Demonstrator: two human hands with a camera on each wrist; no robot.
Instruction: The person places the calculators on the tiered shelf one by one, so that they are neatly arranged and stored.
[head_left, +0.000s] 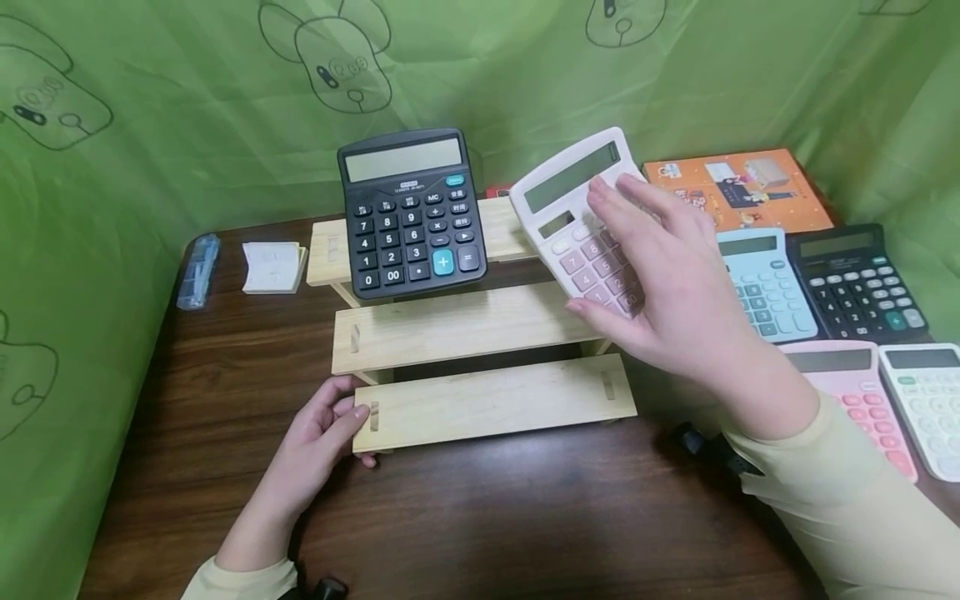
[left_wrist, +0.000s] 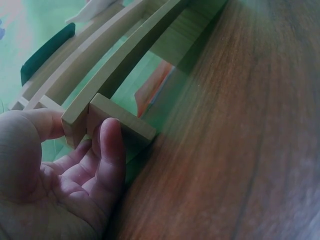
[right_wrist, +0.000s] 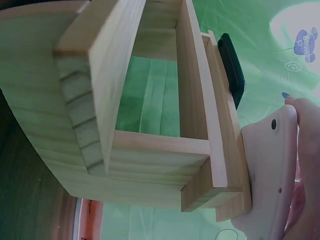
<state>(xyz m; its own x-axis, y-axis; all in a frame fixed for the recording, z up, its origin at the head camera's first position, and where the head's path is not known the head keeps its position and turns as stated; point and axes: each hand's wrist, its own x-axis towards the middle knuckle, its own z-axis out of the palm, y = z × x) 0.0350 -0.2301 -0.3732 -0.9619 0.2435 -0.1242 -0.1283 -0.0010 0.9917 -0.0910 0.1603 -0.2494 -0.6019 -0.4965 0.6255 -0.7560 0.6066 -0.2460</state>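
Note:
A three-tier wooden rack (head_left: 495, 404) stands on the dark wood table. My left hand (head_left: 315, 442) grips the left end of its lowest board, thumb on top and fingers tucked below; the left wrist view shows the fingers (left_wrist: 111, 150) against the end of the frame. At the right end of the top tier, my right hand (head_left: 675, 283) holds a pale pink calculator (head_left: 547, 187), fingers across its face and thumb near its lower edge. Its plain back (right_wrist: 267, 160) overlaps the top board in the right wrist view. A black calculator (head_left: 412, 204) leans upright on the top tier's left.
Right of the rack lie a blue calculator (head_left: 776, 287), a black one (head_left: 851, 292), a pink one (head_left: 873, 408) and a white one (head_left: 926, 408). An orange box (head_left: 750, 187) is behind them. Sticky notes (head_left: 272, 267) and a clear blue case (head_left: 198, 271) sit at left.

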